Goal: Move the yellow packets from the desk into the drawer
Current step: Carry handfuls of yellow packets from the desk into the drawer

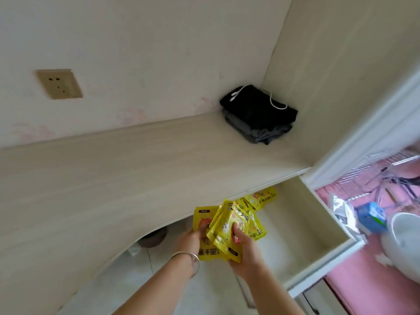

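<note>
In the head view, the left hand (pixel 192 241) and right hand (pixel 242 251) are together gripping a fanned bunch of yellow packets (pixel 227 226) above the open drawer (pixel 318 251), where more packets (pixel 261 197) are lying at the far end. They are looking light, floppy and slick, so pinching the stack flat near its lower edges should be keeping any from sliding out.

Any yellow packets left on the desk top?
No: the desk bears only folded dark clothes; the packets are in both hands or in the open drawer.

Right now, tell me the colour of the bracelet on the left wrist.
Silver: a thin metal bracelet circles the left wrist, seen best in the head view.
</note>
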